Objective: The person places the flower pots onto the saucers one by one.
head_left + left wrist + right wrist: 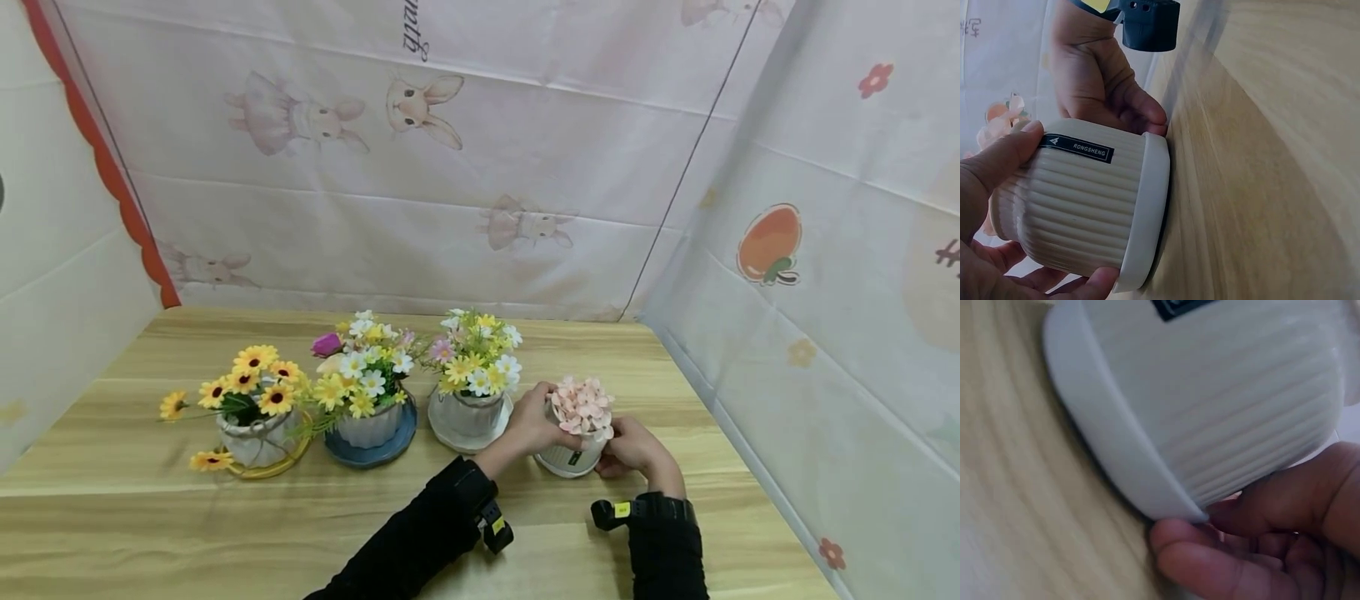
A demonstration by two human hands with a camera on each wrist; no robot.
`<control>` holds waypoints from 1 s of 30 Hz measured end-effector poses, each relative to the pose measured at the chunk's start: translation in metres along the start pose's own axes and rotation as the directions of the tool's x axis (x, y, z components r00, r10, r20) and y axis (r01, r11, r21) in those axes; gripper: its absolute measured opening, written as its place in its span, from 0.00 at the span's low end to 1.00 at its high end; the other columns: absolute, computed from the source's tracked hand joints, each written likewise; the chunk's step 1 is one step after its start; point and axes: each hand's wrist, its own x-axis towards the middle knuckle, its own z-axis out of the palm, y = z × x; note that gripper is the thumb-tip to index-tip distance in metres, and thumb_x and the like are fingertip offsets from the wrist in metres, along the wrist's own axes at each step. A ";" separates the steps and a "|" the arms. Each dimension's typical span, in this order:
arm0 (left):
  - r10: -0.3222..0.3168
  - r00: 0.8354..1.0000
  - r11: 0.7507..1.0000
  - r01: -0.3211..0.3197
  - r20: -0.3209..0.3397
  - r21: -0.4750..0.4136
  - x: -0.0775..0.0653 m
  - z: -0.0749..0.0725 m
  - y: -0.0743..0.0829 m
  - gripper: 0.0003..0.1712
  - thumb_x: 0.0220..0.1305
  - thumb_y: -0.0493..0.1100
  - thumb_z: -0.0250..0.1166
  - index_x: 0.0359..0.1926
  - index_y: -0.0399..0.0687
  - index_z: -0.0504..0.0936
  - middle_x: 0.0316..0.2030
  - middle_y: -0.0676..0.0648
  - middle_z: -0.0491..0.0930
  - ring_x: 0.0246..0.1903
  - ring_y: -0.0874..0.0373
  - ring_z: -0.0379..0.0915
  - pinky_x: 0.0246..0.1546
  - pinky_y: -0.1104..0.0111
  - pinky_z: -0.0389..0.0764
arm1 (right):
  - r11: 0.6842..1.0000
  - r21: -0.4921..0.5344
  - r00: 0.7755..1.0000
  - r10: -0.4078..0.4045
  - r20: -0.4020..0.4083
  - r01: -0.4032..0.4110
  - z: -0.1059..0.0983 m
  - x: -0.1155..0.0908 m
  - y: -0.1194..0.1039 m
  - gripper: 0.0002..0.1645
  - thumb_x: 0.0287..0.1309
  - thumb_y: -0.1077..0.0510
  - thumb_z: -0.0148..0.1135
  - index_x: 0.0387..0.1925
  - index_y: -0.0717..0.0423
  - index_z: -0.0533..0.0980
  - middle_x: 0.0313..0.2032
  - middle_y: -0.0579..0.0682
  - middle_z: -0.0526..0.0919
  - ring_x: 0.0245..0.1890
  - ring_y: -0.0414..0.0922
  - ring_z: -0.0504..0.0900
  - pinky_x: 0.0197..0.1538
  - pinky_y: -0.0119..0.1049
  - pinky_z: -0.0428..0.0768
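Observation:
A cream ribbed flowerpot (1085, 200) with a dark label carries pale pink flowers (582, 406) at the right of the group. It sits in a white saucer (1149, 212) on the wooden table. My left hand (536, 423) grips the pot from its left side, the thumb near the label and the other fingers around the far side. On the opposite side, low down, my right hand (633, 450) pinches the saucer's rim between thumb and fingers. The right wrist view shows those fingertips (1175, 534) close to the tabletop. Part of the saucer's far edge is hidden.
Left of the hands stand a pot of mixed daisies (472, 408) on a white saucer, a pot of mixed flowers (371, 427) on a blue saucer (375, 456), and a pot of sunflowers (258, 442) on a yellow saucer (273, 471). Fabric-covered walls (450, 250) border the table.

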 end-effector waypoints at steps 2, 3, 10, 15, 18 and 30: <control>0.002 1.000 1.000 -0.002 -0.004 -0.001 0.001 0.000 0.000 0.49 0.33 0.46 0.82 0.59 0.46 0.68 0.53 0.44 0.71 0.54 0.48 0.66 0.51 0.57 0.70 | 1.000 0.000 1.000 0.008 -0.023 -0.008 0.002 0.001 -0.001 0.19 0.53 0.75 0.46 0.48 0.73 0.70 0.25 0.56 0.78 0.23 0.49 0.80 0.27 0.42 0.81; 0.004 1.000 1.000 -0.004 -0.005 -0.001 0.002 -0.001 -0.001 0.49 0.33 0.46 0.82 0.59 0.46 0.67 0.53 0.44 0.70 0.54 0.48 0.66 0.52 0.57 0.70 | 1.000 0.004 0.999 0.015 -0.035 -0.015 0.003 0.001 -0.002 0.18 0.54 0.75 0.45 0.48 0.73 0.70 0.25 0.57 0.78 0.23 0.49 0.80 0.27 0.42 0.81; 0.001 1.000 1.000 -0.001 -0.015 0.002 0.006 -0.002 -0.002 0.50 0.34 0.46 0.81 0.60 0.45 0.67 0.54 0.43 0.70 0.55 0.47 0.65 0.53 0.56 0.68 | 0.998 0.020 0.993 0.061 -0.104 -0.060 0.008 0.006 -0.003 0.18 0.57 0.75 0.41 0.48 0.74 0.69 0.26 0.59 0.77 0.23 0.49 0.80 0.27 0.42 0.81; 0.014 0.999 1.000 -0.014 -0.030 -0.002 0.011 -0.002 -0.002 0.50 0.33 0.46 0.81 0.60 0.45 0.67 0.54 0.43 0.71 0.55 0.47 0.66 0.54 0.57 0.68 | 0.996 0.027 0.985 0.089 -0.148 -0.086 0.010 0.009 -0.005 0.21 0.58 0.74 0.41 0.53 0.72 0.69 0.27 0.60 0.77 0.23 0.49 0.80 0.27 0.41 0.81; 0.018 1.000 1.000 -0.018 -0.025 -0.005 0.013 -0.002 -0.002 0.49 0.34 0.46 0.81 0.60 0.45 0.67 0.54 0.44 0.70 0.55 0.48 0.65 0.54 0.57 0.68 | 0.995 0.033 0.982 0.095 -0.162 -0.090 0.010 0.010 -0.005 0.21 0.58 0.74 0.41 0.53 0.72 0.69 0.27 0.60 0.77 0.23 0.49 0.80 0.27 0.40 0.81; -0.007 1.000 1.000 0.006 -0.022 -0.004 0.015 -0.004 -0.002 0.50 0.34 0.46 0.81 0.61 0.47 0.67 0.55 0.45 0.70 0.56 0.48 0.65 0.54 0.57 0.68 | 0.996 0.034 0.984 0.090 -0.152 -0.086 0.010 0.012 -0.006 0.21 0.61 0.73 0.40 0.55 0.74 0.67 0.28 0.61 0.77 0.24 0.49 0.80 0.28 0.41 0.81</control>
